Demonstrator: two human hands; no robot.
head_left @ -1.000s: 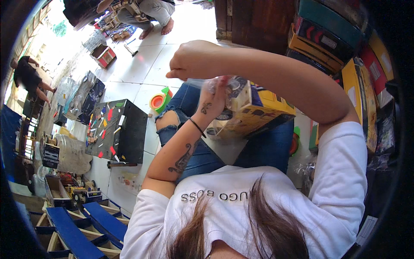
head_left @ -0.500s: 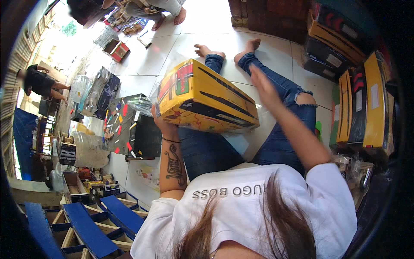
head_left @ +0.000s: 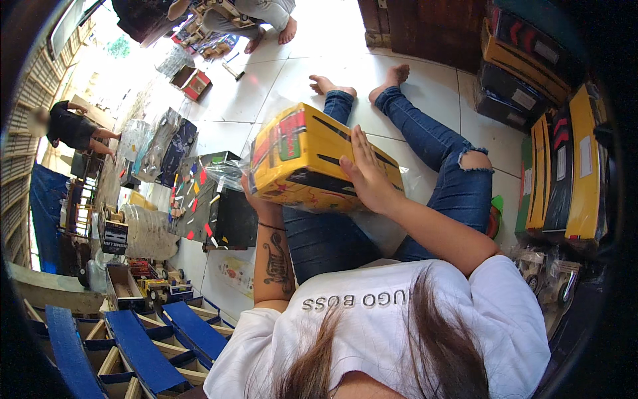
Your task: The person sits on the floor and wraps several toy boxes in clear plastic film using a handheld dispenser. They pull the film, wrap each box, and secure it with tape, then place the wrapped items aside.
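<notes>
A yellow box-shaped toy body with black stripes and a red and green patch at one end is held over my lap. Clear plastic wraps it, loose around the ends. My left hand grips its left end from below; most of those fingers are hidden behind the box. My right hand lies flat against its right part, fingers stretched out and pointing away from me.
Beside my left leg stands a dark box scattered with coloured scraps. Blue slatted wooden pieces and toy trucks are at lower left. Similar yellow and black boxes stack at right. A hammer lies on the tiles; other people are at far left.
My right hand has come in from the right, apart from the box, and now rests flat on it. The box stays in my left hand. The whole view has shifted slightly.
</notes>
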